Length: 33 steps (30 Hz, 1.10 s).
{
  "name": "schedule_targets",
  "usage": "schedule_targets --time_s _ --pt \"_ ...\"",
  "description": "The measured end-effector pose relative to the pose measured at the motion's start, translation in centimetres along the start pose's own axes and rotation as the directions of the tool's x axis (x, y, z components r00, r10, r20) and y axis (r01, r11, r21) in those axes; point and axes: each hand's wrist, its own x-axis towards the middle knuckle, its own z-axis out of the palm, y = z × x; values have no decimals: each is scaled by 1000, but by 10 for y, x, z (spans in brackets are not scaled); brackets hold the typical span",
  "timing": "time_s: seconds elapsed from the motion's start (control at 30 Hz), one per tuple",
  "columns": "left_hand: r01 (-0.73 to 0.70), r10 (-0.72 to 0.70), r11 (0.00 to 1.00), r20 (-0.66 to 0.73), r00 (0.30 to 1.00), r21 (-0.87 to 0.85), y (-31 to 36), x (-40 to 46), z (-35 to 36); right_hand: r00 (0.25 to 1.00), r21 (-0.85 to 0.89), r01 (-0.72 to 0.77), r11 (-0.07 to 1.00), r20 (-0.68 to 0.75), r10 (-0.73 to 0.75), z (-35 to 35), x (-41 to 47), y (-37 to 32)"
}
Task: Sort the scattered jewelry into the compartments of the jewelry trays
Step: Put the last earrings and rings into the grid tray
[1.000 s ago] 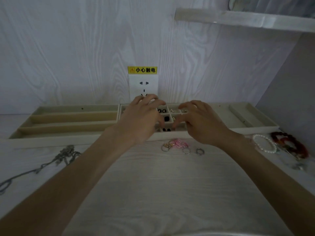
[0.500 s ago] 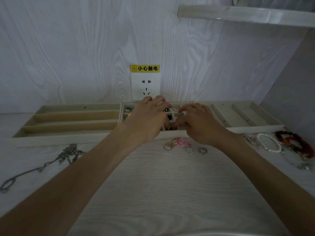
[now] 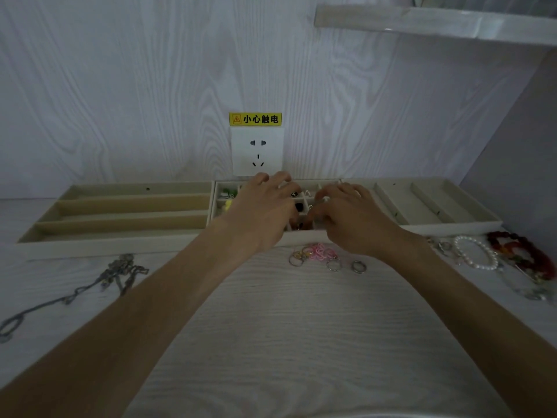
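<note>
Pale wood-grain tabletop (image 3: pixel 301 342) meets a matching wall bearing a white socket (image 3: pixel 257 150) under a yellow warning label (image 3: pixel 255 119). Both hands hover over the small-compartment tray (image 3: pixel 304 235): left hand (image 3: pixel 262 212) with fingers spread, right hand (image 3: pixel 352 220) curled, grip unclear. Rings (image 3: pixel 331 260), a pearl bracelet (image 3: pixel 474 251) and a chain (image 3: pixel 117 274) lie in front.

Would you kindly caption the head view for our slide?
Both hands work over the small-compartment tray; rings lie loose.
</note>
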Motion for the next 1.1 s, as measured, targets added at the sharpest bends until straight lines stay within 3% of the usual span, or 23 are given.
schedule_targets --time_s 0.13,0.23,0.4,0.97,1.1 --pt "13 -14 999 -35 999 -31 -3 -2 -2 994 94 -1 996 -105 11 -15 -3 5" --pt "32 -36 998 -68 997 -61 -7 -4 -6 983 72 -2 997 -182 15 -20 -4 7" --pt "33 -36 996 -46 998 -77 -3 -5 -1 996 3 -3 1000 -89 3 -3 -6 0" --pt "2 -3 991 -4 1000 -130 1 -5 0 999 -46 -11 999 -49 9 1 -2 -3" --pt "74 -94 971 -79 992 -227 -8 -13 -13 979 115 -5 993 -200 28 -20 -13 7"
